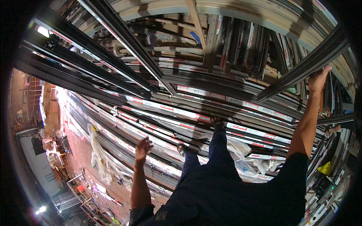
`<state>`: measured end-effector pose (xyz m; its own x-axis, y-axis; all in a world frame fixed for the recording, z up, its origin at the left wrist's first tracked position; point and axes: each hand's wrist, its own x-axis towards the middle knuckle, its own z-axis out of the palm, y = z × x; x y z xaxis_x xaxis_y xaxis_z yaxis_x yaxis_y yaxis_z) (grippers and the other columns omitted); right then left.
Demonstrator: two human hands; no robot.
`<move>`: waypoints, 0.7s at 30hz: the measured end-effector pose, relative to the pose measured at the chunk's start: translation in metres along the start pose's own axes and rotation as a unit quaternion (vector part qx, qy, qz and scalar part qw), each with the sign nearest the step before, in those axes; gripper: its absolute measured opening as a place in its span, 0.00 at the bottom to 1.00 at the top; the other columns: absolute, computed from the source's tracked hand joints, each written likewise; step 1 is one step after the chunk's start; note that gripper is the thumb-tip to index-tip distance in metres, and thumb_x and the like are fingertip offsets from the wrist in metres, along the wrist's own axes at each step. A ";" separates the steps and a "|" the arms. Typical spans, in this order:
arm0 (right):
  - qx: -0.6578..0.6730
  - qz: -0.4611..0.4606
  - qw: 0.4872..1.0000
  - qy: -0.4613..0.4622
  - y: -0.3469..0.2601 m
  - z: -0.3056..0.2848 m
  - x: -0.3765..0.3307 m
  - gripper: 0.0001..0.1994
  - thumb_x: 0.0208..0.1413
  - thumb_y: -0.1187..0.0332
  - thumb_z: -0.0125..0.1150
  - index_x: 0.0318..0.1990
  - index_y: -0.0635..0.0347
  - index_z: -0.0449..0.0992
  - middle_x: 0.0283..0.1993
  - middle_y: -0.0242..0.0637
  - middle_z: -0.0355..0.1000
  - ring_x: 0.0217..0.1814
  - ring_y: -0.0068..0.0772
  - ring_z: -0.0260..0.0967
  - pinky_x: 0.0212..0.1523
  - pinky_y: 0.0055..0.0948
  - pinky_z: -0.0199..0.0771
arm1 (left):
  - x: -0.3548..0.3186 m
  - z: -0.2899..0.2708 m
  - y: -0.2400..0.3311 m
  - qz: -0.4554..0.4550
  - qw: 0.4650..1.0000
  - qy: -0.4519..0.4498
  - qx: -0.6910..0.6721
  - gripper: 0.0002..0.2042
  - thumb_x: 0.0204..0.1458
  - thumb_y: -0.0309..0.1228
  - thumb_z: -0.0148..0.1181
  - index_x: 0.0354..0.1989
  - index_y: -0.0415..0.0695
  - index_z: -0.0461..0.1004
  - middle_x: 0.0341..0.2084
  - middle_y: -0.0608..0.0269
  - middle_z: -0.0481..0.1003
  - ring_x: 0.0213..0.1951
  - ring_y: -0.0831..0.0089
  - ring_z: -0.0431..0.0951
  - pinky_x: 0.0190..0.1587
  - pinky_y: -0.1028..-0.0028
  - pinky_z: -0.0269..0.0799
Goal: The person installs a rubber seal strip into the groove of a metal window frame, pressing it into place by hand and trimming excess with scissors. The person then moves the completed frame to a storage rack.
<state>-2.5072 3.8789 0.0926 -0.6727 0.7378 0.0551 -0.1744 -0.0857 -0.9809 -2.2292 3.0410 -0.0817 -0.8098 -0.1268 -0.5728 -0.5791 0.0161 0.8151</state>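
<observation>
My right hand [318,80] is raised at the right, its fingers closed around the edge of a dark metal frame [298,73]. The frame stands tilted, its two long sides running up to the left and right from a short bar at the bottom. My left hand [143,149] hangs over the stacked bars at the lower middle with nothing in it, and its fingers look apart. Under my feet lie many long metal profiles [166,109] in layers, dark and wrapped with white and red film.
More dark profiles [94,56] lean at the upper left. Behind the frame, wooden beams [233,9] hold a rack of upright profiles [241,45]. Crumpled clear plastic [98,152] hangs beside the reddish floor [81,158]. Another person's hand [333,129] shows at the right edge.
</observation>
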 end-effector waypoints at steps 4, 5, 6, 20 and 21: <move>0.045 0.008 0.998 0.050 0.002 0.016 -0.003 0.45 0.69 0.29 0.40 0.78 0.57 0.55 0.79 0.47 0.55 0.76 0.53 0.58 0.75 0.52 0.56 | 0.075 0.037 0.101 0.139 0.987 -0.047 0.058 0.31 0.66 0.51 0.60 0.68 0.37 0.70 0.50 0.60 0.80 0.47 0.72 0.81 0.49 0.68 0.79; 0.044 0.004 0.995 0.094 -0.005 0.011 -0.013 0.45 0.69 0.29 0.40 0.78 0.57 0.55 0.79 0.47 0.55 0.76 0.53 0.58 0.75 0.52 0.56 | 0.093 0.085 0.165 0.074 0.986 0.015 0.147 0.30 0.69 0.53 0.55 0.69 0.41 0.71 0.46 0.61 0.81 0.47 0.70 0.82 0.52 0.66 0.79; 0.044 0.003 0.993 0.109 -0.001 0.025 -0.012 0.44 0.69 0.29 0.40 0.78 0.56 0.56 0.79 0.49 0.57 0.75 0.54 0.58 0.75 0.52 0.56 | 0.107 0.074 0.169 0.101 0.992 0.034 0.068 0.25 0.70 0.49 0.56 0.65 0.41 0.74 0.46 0.62 0.81 0.45 0.71 0.81 0.52 0.67 0.78; 0.045 -0.024 0.987 0.154 0.022 -0.052 -0.087 0.44 0.65 0.26 0.42 0.76 0.51 0.61 0.79 0.44 0.58 0.77 0.51 0.57 0.76 0.57 0.54 | 0.217 0.056 0.484 0.370 0.897 0.201 0.134 0.29 0.68 0.55 0.55 0.55 0.35 0.78 0.39 0.59 0.77 0.39 0.66 0.76 0.49 0.67 0.75; 0.072 -0.014 0.985 0.154 0.030 -0.061 -0.096 0.43 0.66 0.27 0.44 0.75 0.51 0.64 0.77 0.43 0.60 0.76 0.50 0.58 0.76 0.57 0.55 | 0.220 0.045 0.489 0.383 0.881 0.239 0.142 0.32 0.67 0.57 0.55 0.55 0.34 0.79 0.39 0.56 0.78 0.41 0.63 0.78 0.50 0.66 0.75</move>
<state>-2.4041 3.8462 0.0463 -0.4193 0.9078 0.0013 -0.3049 -0.1395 -0.9421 -2.6946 3.0658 0.1868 -0.8808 -0.3717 0.2933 0.0656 0.5177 0.8530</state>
